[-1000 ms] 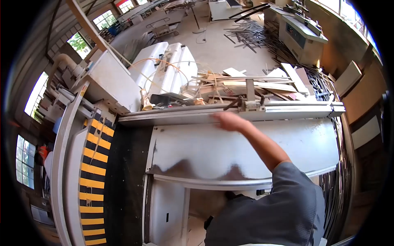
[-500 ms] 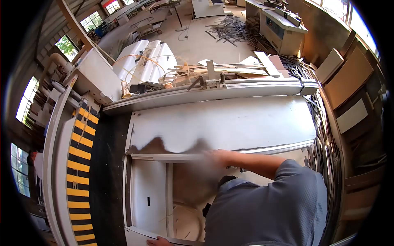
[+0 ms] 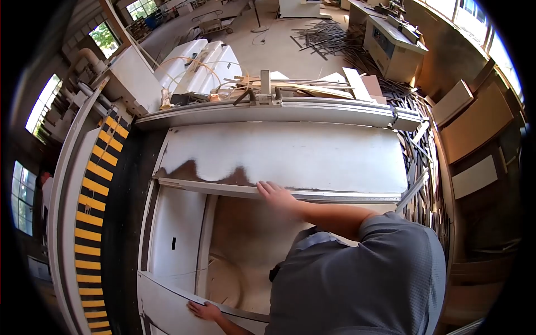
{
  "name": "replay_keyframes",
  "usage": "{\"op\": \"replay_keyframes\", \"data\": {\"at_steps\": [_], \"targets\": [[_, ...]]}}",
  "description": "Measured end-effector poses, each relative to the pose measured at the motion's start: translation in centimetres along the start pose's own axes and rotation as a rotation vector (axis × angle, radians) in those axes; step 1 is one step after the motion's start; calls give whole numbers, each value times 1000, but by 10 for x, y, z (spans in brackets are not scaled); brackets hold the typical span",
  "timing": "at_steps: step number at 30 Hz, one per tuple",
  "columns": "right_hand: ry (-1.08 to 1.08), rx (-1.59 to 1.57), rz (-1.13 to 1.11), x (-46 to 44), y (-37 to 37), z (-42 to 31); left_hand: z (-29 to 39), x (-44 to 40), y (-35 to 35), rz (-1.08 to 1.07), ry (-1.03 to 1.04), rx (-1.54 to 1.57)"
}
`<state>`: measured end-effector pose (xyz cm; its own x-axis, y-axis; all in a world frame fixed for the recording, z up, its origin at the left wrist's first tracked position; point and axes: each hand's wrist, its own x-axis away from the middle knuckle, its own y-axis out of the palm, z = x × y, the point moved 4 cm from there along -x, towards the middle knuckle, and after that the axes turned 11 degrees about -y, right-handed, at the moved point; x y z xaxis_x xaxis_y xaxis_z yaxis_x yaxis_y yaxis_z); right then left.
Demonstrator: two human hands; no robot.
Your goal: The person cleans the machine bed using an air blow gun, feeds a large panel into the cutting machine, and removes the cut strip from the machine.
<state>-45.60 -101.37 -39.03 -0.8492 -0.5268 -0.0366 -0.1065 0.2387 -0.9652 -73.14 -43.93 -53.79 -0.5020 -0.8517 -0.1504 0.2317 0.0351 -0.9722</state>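
Note:
My right hand (image 3: 274,195) lies on the near edge of a long white panel (image 3: 312,156), fingers spread and nothing in them. Along that edge runs a pale rail (image 3: 346,196). Brown, wavy worn patches (image 3: 237,177) mark the panel just left of these fingers. Lower down, my left hand (image 3: 205,310) rests flat with fingers stretched out on a white frame board (image 3: 167,298). Between the two hands is an open bay, with a brown dusty floor (image 3: 245,229) and a white inner panel (image 3: 178,223) bearing a small black slot.
A metal fence beam (image 3: 312,113) crosses behind the panel. Yellow-and-black striping (image 3: 92,220) runs down the left beside a dark strip. Thin offcuts (image 3: 416,151) pile up on the right, near leaning boards (image 3: 477,120). Wood scraps (image 3: 312,88) lie beyond the beam.
The view has shifted, so the machine appears further left and higher. My right hand, blurred before, now shows distinct fingers on the panel edge. More of my left hand and forearm is visible.

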Motion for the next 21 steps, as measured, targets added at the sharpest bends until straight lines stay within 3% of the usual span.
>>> {"op": "replay_keyframes", "data": {"at_steps": [4, 10, 13, 16, 21], "targets": [[-69, -77, 62, 4, 4, 14, 1, 107, -25, -6, -7, 26], [-131, -661, -24, 12, 17, 71, 12, 257, -48, -3, -175, 23], [-115, -654, 85, 46, 32, 104, 8, 331, -59, -25, -200, 32], [-340, -385, 205, 83, 35, 122, 17, 410, -90, -71, -224, 39], [-310, -482, 234, 103, 39, 137, 39, 494, -117, -95, -318, 91]]}}
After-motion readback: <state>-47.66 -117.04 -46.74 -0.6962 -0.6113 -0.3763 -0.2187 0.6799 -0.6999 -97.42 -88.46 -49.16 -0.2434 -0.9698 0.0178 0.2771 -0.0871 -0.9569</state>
